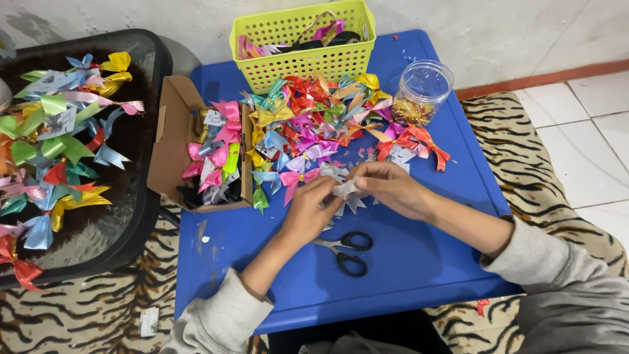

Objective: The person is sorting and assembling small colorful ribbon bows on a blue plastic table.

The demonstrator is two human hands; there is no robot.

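My left hand point(312, 208) and my right hand point(392, 187) meet over the blue table point(419, 262), both pinching a small silvery ribbon bow point(346, 192) between their fingertips. Just behind the hands lies a heap of coloured ribbon bows point(321, 121), pink, red, yellow and blue. A pair of black-handled scissors point(346, 251) rests on the table right below my hands.
A yellow plastic basket point(308, 62) stands at the table's far edge. A clear jar point(422, 92) holds gold bits at the right. A cardboard box point(171, 141) of bows sits left. A dark glass side table point(124, 216) carries more bows. Tiger-print rug point(85, 308) lies beneath.
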